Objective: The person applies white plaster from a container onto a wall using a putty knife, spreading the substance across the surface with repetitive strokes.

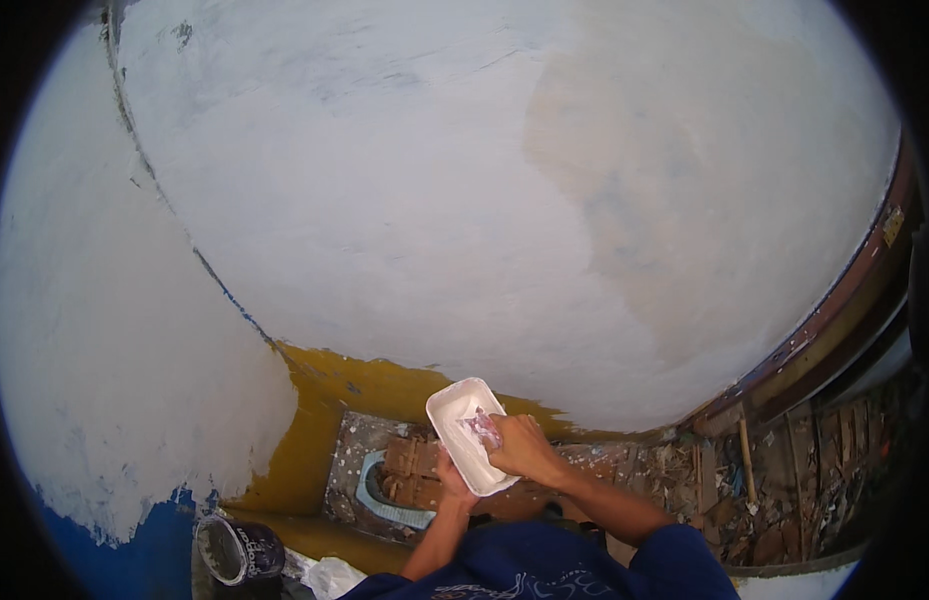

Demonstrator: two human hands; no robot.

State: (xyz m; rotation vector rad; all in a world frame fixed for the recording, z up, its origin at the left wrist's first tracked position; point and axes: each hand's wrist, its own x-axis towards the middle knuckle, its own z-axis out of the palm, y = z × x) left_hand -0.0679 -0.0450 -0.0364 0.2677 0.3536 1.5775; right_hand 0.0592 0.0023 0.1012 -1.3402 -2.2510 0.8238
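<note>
left hand (pixel 453 480) curled around the edge of a white tray (pixel 456 412), right hand (pixel 524 448) closed on a smeared pinkish wad (pixel 483 428) inside it, a patchy white wall (pixel 384 220) rose beyond

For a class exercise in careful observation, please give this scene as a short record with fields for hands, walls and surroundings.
Left hand: holds the white tray by its left side
Right hand: over the tray, holding a pinkish, white-smeared item
Walls: mostly white, with mustard and blue areas low down
Lower left: dark bucket, white plastic nearby
</note>
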